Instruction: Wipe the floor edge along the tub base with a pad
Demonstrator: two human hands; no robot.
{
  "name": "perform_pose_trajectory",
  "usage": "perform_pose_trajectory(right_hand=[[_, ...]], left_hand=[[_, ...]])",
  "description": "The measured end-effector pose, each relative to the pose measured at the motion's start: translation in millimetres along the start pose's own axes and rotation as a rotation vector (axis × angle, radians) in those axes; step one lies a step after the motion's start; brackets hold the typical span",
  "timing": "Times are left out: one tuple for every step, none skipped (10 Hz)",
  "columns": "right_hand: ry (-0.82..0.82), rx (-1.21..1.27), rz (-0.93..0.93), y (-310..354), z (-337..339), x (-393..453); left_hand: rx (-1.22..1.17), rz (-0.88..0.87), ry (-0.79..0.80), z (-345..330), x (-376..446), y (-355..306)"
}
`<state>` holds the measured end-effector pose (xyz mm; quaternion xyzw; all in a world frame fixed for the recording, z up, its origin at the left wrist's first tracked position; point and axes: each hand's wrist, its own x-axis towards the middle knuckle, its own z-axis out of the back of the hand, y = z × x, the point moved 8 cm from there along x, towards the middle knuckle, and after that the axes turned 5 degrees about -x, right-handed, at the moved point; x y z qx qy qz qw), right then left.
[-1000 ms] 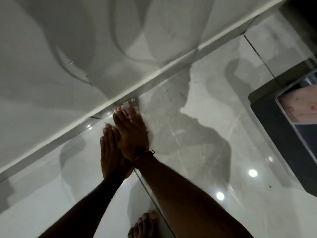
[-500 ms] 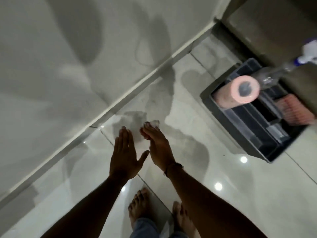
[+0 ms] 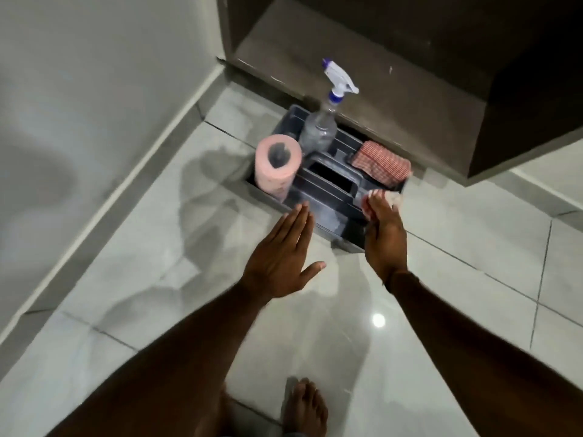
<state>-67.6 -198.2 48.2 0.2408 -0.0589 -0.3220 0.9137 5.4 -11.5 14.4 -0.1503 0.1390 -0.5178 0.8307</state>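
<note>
My right hand (image 3: 385,238) is closed around a small whitish pad (image 3: 392,198), which sticks out past my fingertips over the front right corner of a dark grey caddy (image 3: 340,230). My left hand (image 3: 280,263) hovers flat and empty, fingers together, just in front of the caddy's near wall. The white tub side (image 3: 79,89) fills the left of the view. Its base strip (image 3: 104,216) meets the glossy grey floor tiles along a diagonal line, well to the left of both hands.
The caddy holds a pink paper roll (image 3: 277,165), a clear spray bottle (image 3: 318,127) with a white and blue trigger, and a red checked cloth (image 3: 381,164). A dark brown cabinet (image 3: 410,74) overhangs behind it. My bare foot (image 3: 304,408) stands on the tiles below.
The view swung right from the tub edge to the caddy. Both hands left the floor by the tub base and moved right, the right one carrying the pad over the caddy.
</note>
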Motion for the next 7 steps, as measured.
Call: perform_pose_trajectory(right_hand=[[-0.004,-0.071,0.000,-24.1,-17.8,40.1],[-0.035,-0.110,-0.110,-52.4,-48.3,68.6],[0.012,-0.250,-0.156,-72.2,-81.9,84.7],[0.063,-0.244,-0.169,-81.6,-104.8,80.4],[0.076,-0.235,-0.180,-87.0,-115.1,79.1],[0.103,-0.100,-0.203,-86.9,-109.0,83.7],[-0.014,-0.031,-0.160,-68.8,-61.5,74.1]], left_hand=[[0.083,-0.039,0.038,-38.3,47.2,-0.6],[0.143,-0.009,0.024,-70.1,76.7,13.4],[0.201,-0.004,0.017,-95.4,84.2,28.3],[0.187,-0.009,0.042,-107.2,81.0,36.1],[0.180,-0.002,0.065,-110.1,83.3,37.6],[0.150,-0.014,0.086,-95.0,80.6,36.0],[0.159,-0.081,-0.006,-45.6,69.4,30.7]])
